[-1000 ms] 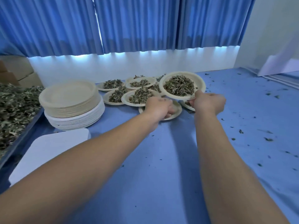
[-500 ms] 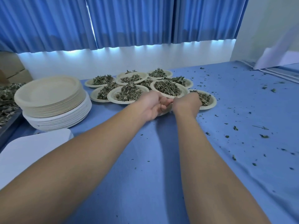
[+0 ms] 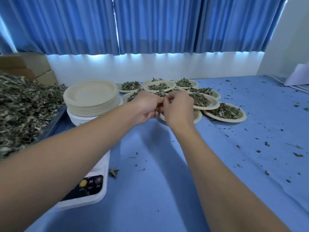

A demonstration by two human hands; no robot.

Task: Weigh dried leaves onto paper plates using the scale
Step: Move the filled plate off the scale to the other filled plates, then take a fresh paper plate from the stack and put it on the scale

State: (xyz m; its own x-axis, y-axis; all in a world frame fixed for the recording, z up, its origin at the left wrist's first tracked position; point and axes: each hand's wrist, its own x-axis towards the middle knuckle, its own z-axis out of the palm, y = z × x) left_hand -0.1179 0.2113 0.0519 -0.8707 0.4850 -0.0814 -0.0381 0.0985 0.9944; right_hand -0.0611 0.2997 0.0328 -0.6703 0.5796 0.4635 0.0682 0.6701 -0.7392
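Observation:
Several paper plates heaped with dried leaves [image 3: 224, 112] lie clustered at the far side of the blue table. My left hand [image 3: 145, 108] and my right hand [image 3: 178, 108] are raised just in front of that cluster, fingers curled and fingertips meeting; nothing shows between them. They hide part of the nearest plate [image 3: 199, 116]. A tall stack of empty paper plates [image 3: 91, 96] stands to the left. The white scale [image 3: 93, 190], with a dark button panel, sits at the near left, mostly under my left forearm.
A big pile of loose dried leaves [image 3: 25, 106] fills a dark tray [image 3: 55, 121] at the left edge. Leaf crumbs [image 3: 266, 144] are scattered over the blue tablecloth on the right. Cardboard boxes [image 3: 25, 67] and blue curtains stand behind.
The leaf-filled plate my right hand held now lies among the others. Both hands have left the plates and come together in front of them. The view has shifted, showing the scale's panel.

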